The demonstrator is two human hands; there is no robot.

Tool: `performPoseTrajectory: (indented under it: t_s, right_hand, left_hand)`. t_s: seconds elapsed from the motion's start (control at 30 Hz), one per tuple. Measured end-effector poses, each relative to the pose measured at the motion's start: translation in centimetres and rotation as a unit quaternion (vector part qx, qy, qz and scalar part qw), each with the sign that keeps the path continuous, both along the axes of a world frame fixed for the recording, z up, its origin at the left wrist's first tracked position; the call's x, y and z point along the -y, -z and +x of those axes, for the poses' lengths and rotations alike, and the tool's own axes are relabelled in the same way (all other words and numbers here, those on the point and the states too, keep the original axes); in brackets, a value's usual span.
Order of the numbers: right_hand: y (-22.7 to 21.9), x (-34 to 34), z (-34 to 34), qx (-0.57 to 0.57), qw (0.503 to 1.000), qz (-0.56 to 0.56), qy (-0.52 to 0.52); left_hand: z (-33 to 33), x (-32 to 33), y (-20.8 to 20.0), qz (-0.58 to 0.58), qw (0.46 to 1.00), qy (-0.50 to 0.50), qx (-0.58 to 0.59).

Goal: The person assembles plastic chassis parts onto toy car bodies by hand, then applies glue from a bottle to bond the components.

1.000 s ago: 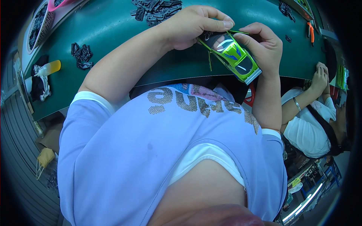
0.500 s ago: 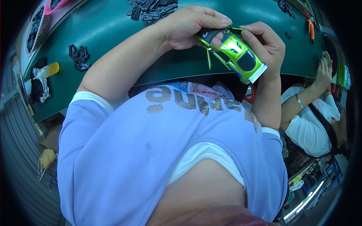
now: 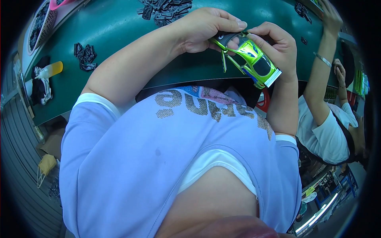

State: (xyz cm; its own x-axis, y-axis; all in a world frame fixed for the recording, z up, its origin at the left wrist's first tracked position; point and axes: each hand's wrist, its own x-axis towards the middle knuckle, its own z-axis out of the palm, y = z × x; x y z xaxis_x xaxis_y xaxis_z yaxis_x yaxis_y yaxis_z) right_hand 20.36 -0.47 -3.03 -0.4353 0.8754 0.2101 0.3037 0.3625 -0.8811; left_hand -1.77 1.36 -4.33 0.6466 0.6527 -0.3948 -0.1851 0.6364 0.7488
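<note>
Toy car (image 3: 251, 52), bright green, sits in the upper right of the frame, held above the near edge of the green table (image 3: 119, 51) between both hands. The left hand (image 3: 206, 29) has its dark front end in a narrow pinch, thumb on top; some fingers are hidden below. The right hand (image 3: 279, 45) closes along the far flank, thumb and forefinger bent close together; whether they pinch a small part there cannot be told. One door (image 3: 224, 62) juts out from the near side, and a pale bar (image 3: 273, 78) crosses the tail.

It looks light and stiff, with a glossy shell that would likely be slippery. The door and its hinge seem the fragile parts, so the sound hold is across the solid flanks or at the two ends, clear of door and windows.

Dark pieces (image 3: 164, 12) lie heaped at the top of the frame, left of centre.
</note>
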Motion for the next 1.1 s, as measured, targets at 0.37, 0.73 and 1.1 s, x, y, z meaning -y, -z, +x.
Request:
performPoseTrajectory:
  t_s: [0.37,0.73,1.1]
  right_hand:
    - [1.4,-2.2,2.0,-0.213,0.955,-0.175,0.110]
    - [1.7,3.6,-3.3,-0.362,0.795,-0.486,-0.010]
    - [3.3,3.3,-5.3,-0.540,0.652,-0.530,-0.060]
  left_hand:
    - [-0.4,-1.4,2.2,-0.063,0.967,-0.082,0.235]
    - [-0.4,-1.1,1.0,0.036,0.960,-0.211,0.183]
    - [0.1,0.0,-0.1,0.183,0.952,-0.241,0.037]
